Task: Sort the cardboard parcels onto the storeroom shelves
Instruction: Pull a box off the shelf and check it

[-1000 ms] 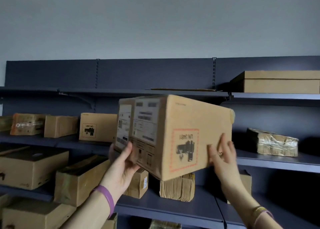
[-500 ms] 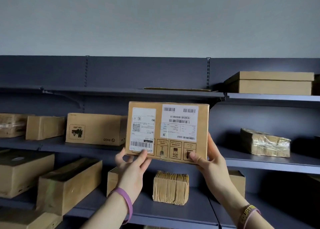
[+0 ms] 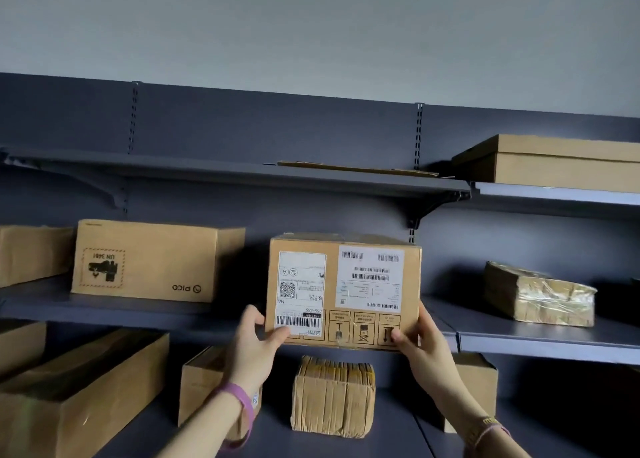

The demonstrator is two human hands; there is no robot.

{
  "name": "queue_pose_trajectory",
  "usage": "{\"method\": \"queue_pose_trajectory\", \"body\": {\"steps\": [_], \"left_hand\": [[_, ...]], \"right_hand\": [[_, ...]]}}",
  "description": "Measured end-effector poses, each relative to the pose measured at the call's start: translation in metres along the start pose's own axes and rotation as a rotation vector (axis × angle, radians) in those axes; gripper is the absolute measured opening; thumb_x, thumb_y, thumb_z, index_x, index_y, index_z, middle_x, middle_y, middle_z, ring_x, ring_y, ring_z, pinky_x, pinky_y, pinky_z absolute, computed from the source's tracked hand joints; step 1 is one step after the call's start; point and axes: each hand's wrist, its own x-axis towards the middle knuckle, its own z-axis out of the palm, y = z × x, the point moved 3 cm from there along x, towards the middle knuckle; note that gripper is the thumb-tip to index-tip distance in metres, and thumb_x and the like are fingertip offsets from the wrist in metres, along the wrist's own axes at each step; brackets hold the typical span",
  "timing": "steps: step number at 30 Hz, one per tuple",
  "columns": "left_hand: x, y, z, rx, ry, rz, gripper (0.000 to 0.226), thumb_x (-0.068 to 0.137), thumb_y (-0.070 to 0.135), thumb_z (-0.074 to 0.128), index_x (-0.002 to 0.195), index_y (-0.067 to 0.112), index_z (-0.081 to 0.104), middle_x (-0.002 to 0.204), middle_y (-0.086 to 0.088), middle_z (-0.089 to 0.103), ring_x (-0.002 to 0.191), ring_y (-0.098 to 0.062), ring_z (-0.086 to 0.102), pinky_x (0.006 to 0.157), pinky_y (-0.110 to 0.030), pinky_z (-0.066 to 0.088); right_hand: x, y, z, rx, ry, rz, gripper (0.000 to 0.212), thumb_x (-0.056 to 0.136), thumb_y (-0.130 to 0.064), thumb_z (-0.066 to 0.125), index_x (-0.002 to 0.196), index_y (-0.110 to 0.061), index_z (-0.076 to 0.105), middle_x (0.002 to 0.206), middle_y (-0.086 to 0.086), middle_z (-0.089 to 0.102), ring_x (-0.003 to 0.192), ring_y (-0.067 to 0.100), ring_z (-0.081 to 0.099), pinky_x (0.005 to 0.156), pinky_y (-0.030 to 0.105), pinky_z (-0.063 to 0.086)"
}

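Observation:
A cardboard parcel with two white shipping labels faces me, set at the front edge of the middle shelf of a dark grey rack. My left hand grips its lower left corner, thumb on the front face. My right hand grips the lower right corner the same way. The parcel stands level, to the right of a larger PICO box. Whether its base rests fully on the shelf is hidden by my hands.
A taped, wrapped parcel lies on the middle shelf at right. The top shelf carries a flat cardboard sheet and a lidded box. Below stand a long box, a bundled cardboard block and smaller boxes.
The parcel was turned from an angled side view until its labelled face points at me, then moved forward and down onto the middle shelf. Both hands shifted to its lower corners.

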Motion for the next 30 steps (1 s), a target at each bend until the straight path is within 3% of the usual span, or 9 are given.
{"method": "queue_pose_trajectory", "body": {"steps": [5,7,10,13,17,22,25,28,30], "left_hand": [[0.039,-0.019,0.018,0.090,-0.046,0.027,0.025,0.085,0.019,0.068,0.093,0.015,0.045,0.097,0.003,0.065,0.088,-0.018,0.062,0.081,-0.040,0.052],[0.053,-0.027,0.023,0.151,-0.058,0.063,0.025,0.086,0.024,0.067,0.087,0.020,0.043,0.096,0.007,0.066,0.085,-0.014,0.063,0.075,-0.036,0.052],[0.069,-0.037,0.033,0.233,-0.070,0.093,0.025,0.087,0.030,0.066,0.089,0.020,0.043,0.094,0.012,0.064,0.080,-0.012,0.062,0.065,-0.030,0.051],[0.077,-0.042,0.040,0.303,-0.036,0.113,0.025,0.087,0.036,0.064,0.090,0.023,0.042,0.091,0.015,0.062,0.069,-0.005,0.057,0.048,-0.019,0.038],[0.083,-0.044,0.041,0.318,-0.021,0.122,0.029,0.083,0.041,0.067,0.084,0.026,0.043,0.082,0.020,0.060,0.066,-0.001,0.057,0.046,-0.016,0.034],[0.082,-0.050,0.045,0.258,-0.021,0.090,0.028,0.083,0.038,0.069,0.089,0.024,0.046,0.093,0.011,0.067,0.074,-0.005,0.061,0.050,-0.016,0.039],[0.083,-0.045,0.042,0.219,-0.079,0.038,0.030,0.084,0.032,0.069,0.100,0.017,0.049,0.106,0.001,0.066,0.088,-0.015,0.062,0.065,-0.026,0.048],[0.085,-0.028,0.023,0.190,-0.063,0.047,0.046,0.083,0.032,0.070,0.122,0.013,0.052,0.126,-0.003,0.058,0.117,-0.022,0.053,0.091,-0.029,0.040],[0.082,-0.014,0.005,0.129,-0.040,0.080,0.049,0.084,0.034,0.069,0.126,0.016,0.052,0.130,0.000,0.054,0.123,-0.018,0.048,0.096,-0.029,0.037]], "right_hand": [[0.029,0.022,0.011,-0.246,0.016,0.017,0.050,0.093,-0.009,0.061,0.136,-0.028,0.045,0.114,-0.017,0.068,0.113,0.014,0.062,0.100,0.043,0.049],[0.042,0.034,0.015,-0.401,0.007,0.071,0.041,0.095,-0.020,0.059,0.132,-0.025,0.045,0.107,-0.021,0.065,0.115,0.020,0.061,0.110,0.052,0.034],[0.057,0.053,0.019,-0.517,0.014,0.166,0.034,0.099,-0.033,0.050,0.129,-0.019,0.044,0.113,-0.015,0.065,0.123,0.021,0.055,0.119,0.045,0.008],[0.067,0.060,0.021,-0.606,0.035,0.188,0.035,0.100,-0.039,0.045,0.127,-0.017,0.044,0.119,-0.004,0.067,0.121,0.023,0.055,0.116,0.040,0.020],[0.072,0.062,0.018,-0.757,0.089,0.181,0.033,0.097,-0.048,0.047,0.114,-0.020,0.048,0.112,0.002,0.069,0.106,0.026,0.059,0.089,0.033,0.036],[0.074,0.066,0.022,-0.730,0.108,0.175,0.031,0.097,-0.043,0.051,0.115,-0.019,0.049,0.112,0.000,0.068,0.109,0.026,0.059,0.095,0.034,0.036],[0.067,0.048,0.028,-0.549,0.259,0.092,0.034,0.089,-0.022,0.066,0.117,-0.016,0.047,0.110,0.004,0.063,0.112,0.035,0.055,0.094,0.042,0.041],[0.047,0.018,0.037,-0.645,0.536,-0.197,0.042,0.087,-0.014,0.066,0.126,-0.008,0.051,0.121,0.016,0.057,0.111,0.035,0.052,0.094,0.046,0.043],[0.039,0.000,0.057,-0.538,0.411,-0.291,0.044,0.088,-0.013,0.066,0.130,-0.012,0.050,0.124,0.008,0.054,0.116,0.022,0.047,0.097,0.034,0.040]]}}
